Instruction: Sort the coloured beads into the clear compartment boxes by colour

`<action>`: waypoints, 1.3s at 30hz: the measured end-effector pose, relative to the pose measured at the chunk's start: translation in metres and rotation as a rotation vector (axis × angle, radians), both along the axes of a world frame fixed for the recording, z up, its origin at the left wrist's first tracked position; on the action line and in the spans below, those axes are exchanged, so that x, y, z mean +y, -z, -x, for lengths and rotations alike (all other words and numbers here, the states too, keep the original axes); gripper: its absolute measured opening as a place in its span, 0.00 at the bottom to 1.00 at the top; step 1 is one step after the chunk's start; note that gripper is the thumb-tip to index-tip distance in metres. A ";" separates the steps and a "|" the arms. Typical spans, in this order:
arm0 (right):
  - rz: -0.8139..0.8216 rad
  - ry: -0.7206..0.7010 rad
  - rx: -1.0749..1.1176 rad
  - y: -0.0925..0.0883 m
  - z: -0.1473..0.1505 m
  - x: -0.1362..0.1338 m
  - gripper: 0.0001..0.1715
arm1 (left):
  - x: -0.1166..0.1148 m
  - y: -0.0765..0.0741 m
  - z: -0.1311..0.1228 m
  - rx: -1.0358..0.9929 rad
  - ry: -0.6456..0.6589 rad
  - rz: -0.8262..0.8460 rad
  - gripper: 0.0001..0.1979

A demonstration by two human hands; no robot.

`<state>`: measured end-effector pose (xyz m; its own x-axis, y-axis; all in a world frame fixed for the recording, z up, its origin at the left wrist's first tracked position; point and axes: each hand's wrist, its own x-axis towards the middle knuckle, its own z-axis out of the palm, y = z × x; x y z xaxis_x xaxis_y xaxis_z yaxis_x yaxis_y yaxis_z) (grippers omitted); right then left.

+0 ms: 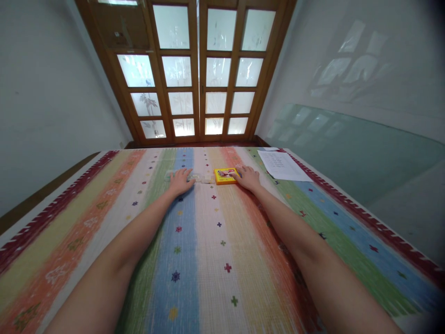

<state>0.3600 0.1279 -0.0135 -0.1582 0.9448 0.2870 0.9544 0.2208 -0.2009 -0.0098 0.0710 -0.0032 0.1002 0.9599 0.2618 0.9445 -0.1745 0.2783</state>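
Across a striped cloth, two hands reach forward – a yellow box lies between them, nearer the right.

At left, the left hand rests palm down, fingers apart, over a clear packet that stretches sideways toward the box. The box lies flat, its long side running left to right; the right hand touches its right end – whether fingers and thumb clamp it, I cannot tell. Farther right lies paper.

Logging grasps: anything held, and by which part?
The right hand touches the yellow box at its right end; the left hand lies over a clear item, toward its left. Whether either is gripped is unclear.
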 end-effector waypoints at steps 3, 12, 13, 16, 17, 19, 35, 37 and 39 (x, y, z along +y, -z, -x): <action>0.028 0.042 -0.013 -0.001 0.014 -0.009 0.37 | -0.001 0.003 0.005 0.046 -0.015 0.021 0.31; -0.034 -0.064 0.023 0.008 0.067 -0.043 0.31 | -0.032 0.008 0.048 0.048 -0.246 -0.104 0.26; -0.040 -0.075 0.029 0.008 0.068 -0.045 0.30 | -0.034 0.009 0.053 0.046 -0.265 -0.109 0.25; -0.044 -0.148 0.056 0.007 0.055 -0.044 0.30 | -0.037 0.010 0.065 0.036 -0.252 -0.095 0.25; -0.028 -0.205 0.057 0.006 0.047 -0.042 0.30 | -0.038 0.011 0.068 0.030 -0.240 -0.096 0.26; 0.005 -0.334 0.041 0.005 0.028 -0.036 0.30 | -0.040 0.010 0.069 0.013 -0.205 -0.126 0.26; -0.101 -0.337 0.369 -0.008 0.037 -0.049 0.29 | -0.075 0.002 -0.029 0.007 0.486 -0.039 0.20; -0.061 -0.481 0.363 -0.014 0.050 -0.063 0.28 | -0.075 0.001 -0.028 -0.051 0.492 -0.049 0.22; -0.025 -0.608 0.330 -0.020 0.064 -0.077 0.28 | -0.076 0.000 -0.028 -0.174 0.483 -0.079 0.24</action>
